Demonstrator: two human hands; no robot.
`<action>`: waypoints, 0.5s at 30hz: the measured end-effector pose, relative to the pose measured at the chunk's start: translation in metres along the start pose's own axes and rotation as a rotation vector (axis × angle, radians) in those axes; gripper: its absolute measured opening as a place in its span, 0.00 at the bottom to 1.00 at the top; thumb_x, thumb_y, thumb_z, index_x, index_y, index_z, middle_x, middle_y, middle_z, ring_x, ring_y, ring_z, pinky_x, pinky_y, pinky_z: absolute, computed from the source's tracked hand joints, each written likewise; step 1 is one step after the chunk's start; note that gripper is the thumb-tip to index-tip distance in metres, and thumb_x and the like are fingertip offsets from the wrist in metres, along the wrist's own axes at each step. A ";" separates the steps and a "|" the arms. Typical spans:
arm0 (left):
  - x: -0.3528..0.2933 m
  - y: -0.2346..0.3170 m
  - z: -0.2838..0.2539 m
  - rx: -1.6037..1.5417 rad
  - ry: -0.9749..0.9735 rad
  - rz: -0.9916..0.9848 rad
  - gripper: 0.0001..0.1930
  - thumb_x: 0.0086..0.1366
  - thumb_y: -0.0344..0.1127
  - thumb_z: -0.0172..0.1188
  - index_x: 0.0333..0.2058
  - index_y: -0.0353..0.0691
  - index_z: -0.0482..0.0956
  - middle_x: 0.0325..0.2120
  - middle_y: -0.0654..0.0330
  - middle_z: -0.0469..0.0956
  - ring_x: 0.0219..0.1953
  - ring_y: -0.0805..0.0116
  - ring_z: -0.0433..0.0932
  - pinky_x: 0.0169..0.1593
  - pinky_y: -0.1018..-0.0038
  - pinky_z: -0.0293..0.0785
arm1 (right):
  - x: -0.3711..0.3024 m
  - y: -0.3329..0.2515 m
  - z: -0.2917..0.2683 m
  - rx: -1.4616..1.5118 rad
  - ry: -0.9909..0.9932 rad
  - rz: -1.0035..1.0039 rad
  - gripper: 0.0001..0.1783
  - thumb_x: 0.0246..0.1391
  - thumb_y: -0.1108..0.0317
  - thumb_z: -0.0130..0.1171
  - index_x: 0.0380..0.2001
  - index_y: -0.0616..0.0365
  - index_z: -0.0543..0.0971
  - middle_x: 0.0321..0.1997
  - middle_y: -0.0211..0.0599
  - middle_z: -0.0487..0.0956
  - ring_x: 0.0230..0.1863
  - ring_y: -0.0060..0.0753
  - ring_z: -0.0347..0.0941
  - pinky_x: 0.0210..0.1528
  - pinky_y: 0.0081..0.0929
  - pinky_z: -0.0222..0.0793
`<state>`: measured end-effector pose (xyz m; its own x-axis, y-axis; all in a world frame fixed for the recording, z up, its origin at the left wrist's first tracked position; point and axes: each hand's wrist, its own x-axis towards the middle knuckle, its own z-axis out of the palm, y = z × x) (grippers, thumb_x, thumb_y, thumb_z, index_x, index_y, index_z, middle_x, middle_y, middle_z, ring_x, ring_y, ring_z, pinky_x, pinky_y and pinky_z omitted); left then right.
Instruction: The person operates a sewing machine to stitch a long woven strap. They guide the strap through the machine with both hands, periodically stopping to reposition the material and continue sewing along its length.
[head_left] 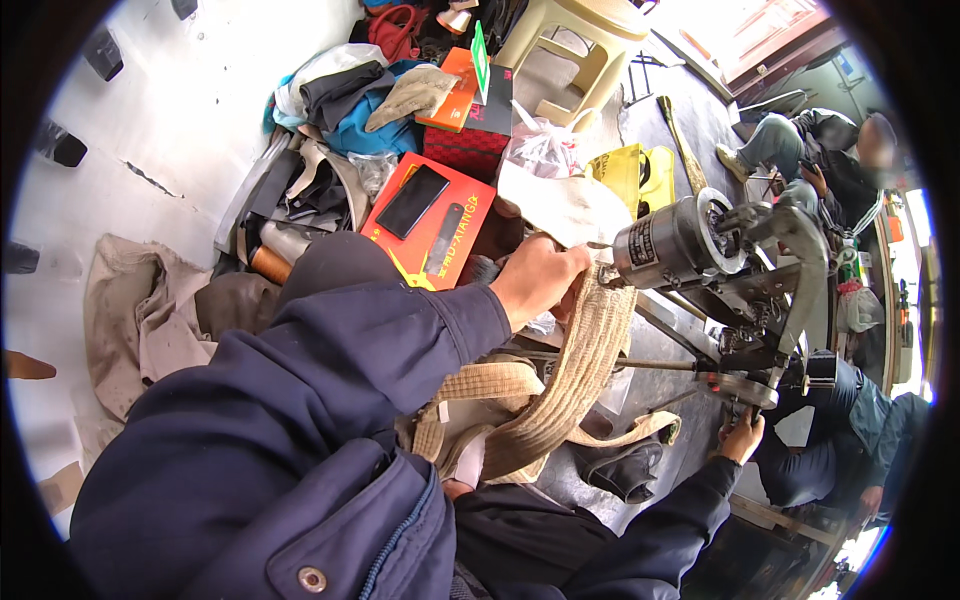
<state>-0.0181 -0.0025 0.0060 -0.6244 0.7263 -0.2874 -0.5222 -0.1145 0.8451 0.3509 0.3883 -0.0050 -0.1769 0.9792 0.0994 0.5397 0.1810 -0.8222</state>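
My left hand (535, 285) is closed on a thick, ribbed beige webbing strap (585, 365), close to the end of a hand-cranked sewing machine (655, 245) with a shiny metal cylinder head. From there the strap curves down and loops over my lap. My fingertips are partly hidden behind the strap. At the lower right, my right hand (742, 437) grips a handle under the machine's round metal wheel (742, 390). A white cloth (560, 205) lies just beyond my left hand.
A red box (395, 255) bears a black phone (413, 200) and a dark flat blade-like strip (445, 238). Clothes (340, 95) are piled behind it. A beige plastic stool (610, 20) stands at the back. One person (835, 160) sits far right; another (885, 440) is nearer.
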 end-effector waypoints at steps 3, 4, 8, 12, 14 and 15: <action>0.005 -0.001 0.003 -0.014 0.024 0.102 0.11 0.66 0.33 0.52 0.38 0.30 0.78 0.24 0.60 0.78 0.20 0.73 0.76 0.22 0.74 0.73 | -0.006 0.021 0.016 -0.039 -0.124 0.101 0.14 0.67 0.57 0.53 0.33 0.53 0.67 0.17 0.29 0.65 0.09 0.25 0.63 0.08 0.26 0.56; 0.007 -0.001 0.002 0.023 0.035 0.091 0.12 0.65 0.32 0.52 0.39 0.29 0.78 0.25 0.58 0.78 0.20 0.72 0.76 0.22 0.72 0.73 | -0.013 0.026 0.029 0.001 -0.129 0.193 0.14 0.67 0.56 0.53 0.32 0.51 0.67 0.16 0.29 0.65 0.09 0.27 0.62 0.08 0.26 0.57; 0.009 -0.001 -0.001 0.089 0.016 0.166 0.10 0.64 0.30 0.52 0.37 0.28 0.77 0.23 0.59 0.77 0.18 0.73 0.73 0.23 0.72 0.71 | -0.062 0.012 0.071 0.101 -0.411 0.309 0.16 0.66 0.55 0.55 0.29 0.54 0.69 0.18 0.28 0.68 0.11 0.27 0.65 0.12 0.28 0.64; 0.012 0.002 -0.006 0.089 -0.080 0.175 0.08 0.63 0.29 0.52 0.34 0.29 0.76 0.22 0.60 0.75 0.18 0.73 0.72 0.23 0.73 0.70 | -0.096 -0.050 0.070 0.177 -0.552 0.097 0.15 0.66 0.57 0.55 0.32 0.57 0.73 0.17 0.27 0.68 0.14 0.23 0.67 0.18 0.23 0.66; 0.011 0.003 -0.007 0.111 -0.071 0.152 0.08 0.63 0.28 0.51 0.34 0.30 0.76 0.21 0.60 0.75 0.18 0.73 0.72 0.22 0.73 0.70 | -0.095 -0.076 0.052 0.095 -0.422 -0.095 0.14 0.66 0.59 0.55 0.32 0.57 0.73 0.19 0.27 0.69 0.14 0.20 0.65 0.16 0.21 0.59; 0.011 0.003 -0.007 0.121 -0.065 0.138 0.07 0.63 0.28 0.51 0.33 0.30 0.76 0.21 0.60 0.75 0.18 0.73 0.72 0.22 0.74 0.70 | -0.089 -0.085 0.041 0.073 -0.305 -0.115 0.13 0.66 0.60 0.54 0.33 0.57 0.72 0.19 0.26 0.68 0.14 0.19 0.64 0.16 0.20 0.57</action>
<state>-0.0308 0.0003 0.0021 -0.6443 0.7520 -0.1392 -0.3582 -0.1360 0.9237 0.2873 0.2822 0.0333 -0.4778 0.8779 0.0307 0.4430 0.2710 -0.8546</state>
